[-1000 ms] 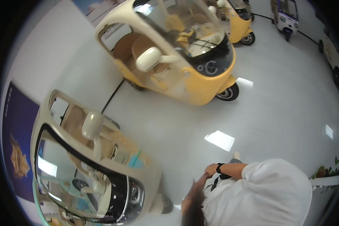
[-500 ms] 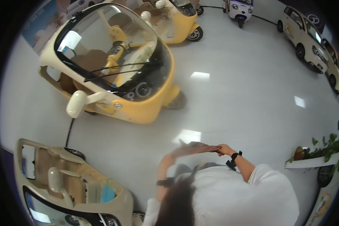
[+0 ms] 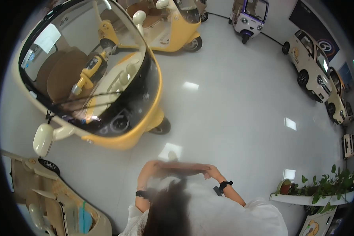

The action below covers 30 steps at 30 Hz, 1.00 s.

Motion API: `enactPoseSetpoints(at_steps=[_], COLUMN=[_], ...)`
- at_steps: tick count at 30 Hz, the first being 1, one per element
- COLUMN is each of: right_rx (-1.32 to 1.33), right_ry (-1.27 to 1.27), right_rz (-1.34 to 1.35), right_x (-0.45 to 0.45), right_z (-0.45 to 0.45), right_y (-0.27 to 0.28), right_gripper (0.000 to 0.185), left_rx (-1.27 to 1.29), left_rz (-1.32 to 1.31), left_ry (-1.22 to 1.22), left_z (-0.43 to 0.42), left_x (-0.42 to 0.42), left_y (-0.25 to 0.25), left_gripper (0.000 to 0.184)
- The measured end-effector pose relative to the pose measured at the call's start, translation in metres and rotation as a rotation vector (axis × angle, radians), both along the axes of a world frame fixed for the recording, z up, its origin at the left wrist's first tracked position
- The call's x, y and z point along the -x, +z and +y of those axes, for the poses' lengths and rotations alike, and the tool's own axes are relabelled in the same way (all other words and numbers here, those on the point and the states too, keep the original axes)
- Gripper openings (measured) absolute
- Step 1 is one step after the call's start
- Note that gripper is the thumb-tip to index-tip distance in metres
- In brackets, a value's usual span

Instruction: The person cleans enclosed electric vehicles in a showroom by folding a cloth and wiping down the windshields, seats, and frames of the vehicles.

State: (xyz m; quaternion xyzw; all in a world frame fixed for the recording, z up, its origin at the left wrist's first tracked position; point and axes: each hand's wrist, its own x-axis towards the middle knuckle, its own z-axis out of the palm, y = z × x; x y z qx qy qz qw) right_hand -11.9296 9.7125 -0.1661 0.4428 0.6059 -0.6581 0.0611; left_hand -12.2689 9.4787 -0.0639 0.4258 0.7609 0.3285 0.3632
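A brown cloth point(image 3: 180, 168) stretches in a folded strip between my two hands, low in front of my body and blurred by motion. My right hand point(image 3: 213, 172) is closed on its right end, fingers pinched together. At the other end, my left hand point(image 3: 150, 168) grips the cloth, though its fingers are smeared. Dark bands sit on both wrists. Long dark hair point(image 3: 170, 208) hangs over the white shirt point(image 3: 228, 210) and hides part of the area under the cloth.
A yellow three-wheeler point(image 3: 124, 139) with a large windshield stands ahead on the left. Part of a beige vehicle point(image 3: 100, 220) is at lower left. A white planter point(image 3: 299, 199) with green plants is at lower right. Beige cars point(image 3: 308, 65) line the right side of the grey floor point(image 3: 224, 106).
My view has shifted, so the yellow three-wheeler sits further left and closer. The cloth, slanting up to the right before, now hangs nearly level between my hands, its left end no longer flared upward.
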Motion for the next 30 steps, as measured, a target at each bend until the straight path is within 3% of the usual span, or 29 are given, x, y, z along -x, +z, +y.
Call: enactPoseSetpoints(at_steps=[2,9,14,18,19,22,24,28,30], right_rx=[-0.081,-0.168,-0.088,-0.029,-0.014,-0.035,-0.124,-0.269,-0.256], right_ry=[0.091,-0.155,-0.22,-0.145,-0.119,0.004,0.192,0.489,0.674], right_rz=[0.001,0.097,0.238,0.346,0.385,0.534,0.605,0.675,0.837], right_x=[0.038,0.145,0.199,0.261,0.282,0.351,0.404,0.507,0.543], right_z=[0.045,0.188,0.269,0.343,0.366,0.431,0.475,0.495,0.485], right_y=[0.016,0.049,0.045,0.048,0.052,0.077,0.106,0.203,0.259], right_gripper=[0.042,0.035,0.026,0.018,0.018,0.02,0.021,0.033,0.043], left_rx=[0.054,0.126,-0.268,-0.406,-0.286,-0.502,-0.546,-0.71,-0.783], left_rz=[-0.048,0.059,0.096,0.239,0.245,0.315,0.313,0.428,0.487], left_ry=[-0.009,-0.03,0.138,0.291,0.345,0.565,0.89,1.457,1.528], left_z=[0.033,0.188,0.282,0.332,0.341,0.374,0.392,0.423,0.442], left_x=[0.041,0.135,0.177,0.215,0.222,0.237,0.251,0.267,0.272], left_y=[-0.026,0.023,0.11,0.1,0.108,0.126,0.116,0.153,0.168], left_gripper=[0.018,0.016,0.018,0.02,0.022,0.021,0.022,0.023,0.025])
